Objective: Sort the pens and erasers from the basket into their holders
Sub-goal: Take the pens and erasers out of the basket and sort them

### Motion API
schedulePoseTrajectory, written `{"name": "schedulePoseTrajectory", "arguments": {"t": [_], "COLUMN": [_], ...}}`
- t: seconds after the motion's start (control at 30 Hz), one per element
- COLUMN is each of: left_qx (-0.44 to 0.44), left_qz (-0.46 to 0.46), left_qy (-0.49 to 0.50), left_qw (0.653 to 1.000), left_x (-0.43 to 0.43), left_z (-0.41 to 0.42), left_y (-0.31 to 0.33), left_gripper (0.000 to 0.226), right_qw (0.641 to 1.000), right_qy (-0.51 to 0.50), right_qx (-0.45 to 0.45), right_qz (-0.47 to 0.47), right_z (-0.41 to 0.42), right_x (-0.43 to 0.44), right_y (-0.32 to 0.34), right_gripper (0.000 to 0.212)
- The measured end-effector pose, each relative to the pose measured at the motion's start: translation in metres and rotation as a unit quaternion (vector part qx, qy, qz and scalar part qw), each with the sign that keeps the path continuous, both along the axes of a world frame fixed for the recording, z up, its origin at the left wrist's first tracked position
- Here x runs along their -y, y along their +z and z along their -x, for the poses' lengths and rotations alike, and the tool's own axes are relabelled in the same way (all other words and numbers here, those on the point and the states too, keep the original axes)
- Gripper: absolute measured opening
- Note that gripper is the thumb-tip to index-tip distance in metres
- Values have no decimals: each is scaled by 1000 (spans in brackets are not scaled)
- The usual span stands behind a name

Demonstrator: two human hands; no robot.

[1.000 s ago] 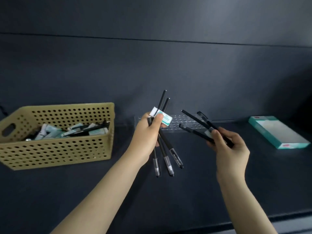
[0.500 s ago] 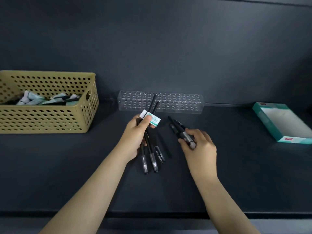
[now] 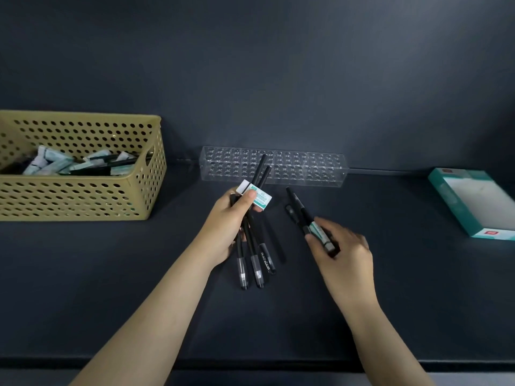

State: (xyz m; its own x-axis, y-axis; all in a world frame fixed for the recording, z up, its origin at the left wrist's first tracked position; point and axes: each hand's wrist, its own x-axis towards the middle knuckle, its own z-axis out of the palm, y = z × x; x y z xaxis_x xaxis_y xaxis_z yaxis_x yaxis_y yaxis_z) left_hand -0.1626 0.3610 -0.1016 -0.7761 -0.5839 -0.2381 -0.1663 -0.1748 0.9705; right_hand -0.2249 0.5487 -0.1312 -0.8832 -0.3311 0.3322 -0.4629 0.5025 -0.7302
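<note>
Right hand [image 3: 342,254], motion-blurred, fingers curled round an eraser [image 3: 320,234] and black pens [image 3: 296,208]; pen count unclear. Left hand [image 3: 228,221] grips a pen bundle [image 3: 252,246], thumb pinning a second eraser [image 3: 255,195]. Beyond: clear pen rack [image 3: 306,169]; basket [image 3: 83,201] cut off left, teal box [image 3: 446,196] cut off right.

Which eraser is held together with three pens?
The eraser in the left hand, thumb on its label, above three black pens. The right hand grips a second eraser with two pens; others lie in the basket.
</note>
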Motion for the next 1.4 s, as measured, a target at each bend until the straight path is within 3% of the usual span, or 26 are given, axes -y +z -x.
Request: {"name": "schedulePoseTrajectory", "arguments": {"t": [0.27, 0.37, 0.5, 0.73, 0.87, 1.23, 1.4], "left_qx": [16, 21, 17, 5, 17, 6, -13], "left_qz": [20, 20, 21, 20, -23, -81, -47], "left_qy": [-28, -31, -34, -15, -10, -40, -53], "left_qw": [999, 999, 999, 1000, 1000, 996, 997], "left_x": [1, 1, 0, -3, -5, -19, -38], "left_z": [3, 1, 0, 3, 8, 7, 11], "left_y": [0, 0, -1, -1, 2, 9, 22], "left_gripper": [17, 18, 23, 21, 24, 21, 19], "right_qw": [982, 976, 969, 975, 974, 955, 950], "right_qy": [13, 14, -3, 47, 71, 81, 40], "right_qx": [179, 207, 221, 208, 206, 237, 212], "right_qz": [51, 73, 111, 55, 61, 160, 225], "right_z": [8, 11, 18, 24, 21, 28, 37], "right_x": [5, 10, 8, 16, 21, 20, -7], "right_y": [6, 5, 7, 12, 9, 13, 26], "right_gripper": [18, 17, 20, 25, 25, 25, 23]}}
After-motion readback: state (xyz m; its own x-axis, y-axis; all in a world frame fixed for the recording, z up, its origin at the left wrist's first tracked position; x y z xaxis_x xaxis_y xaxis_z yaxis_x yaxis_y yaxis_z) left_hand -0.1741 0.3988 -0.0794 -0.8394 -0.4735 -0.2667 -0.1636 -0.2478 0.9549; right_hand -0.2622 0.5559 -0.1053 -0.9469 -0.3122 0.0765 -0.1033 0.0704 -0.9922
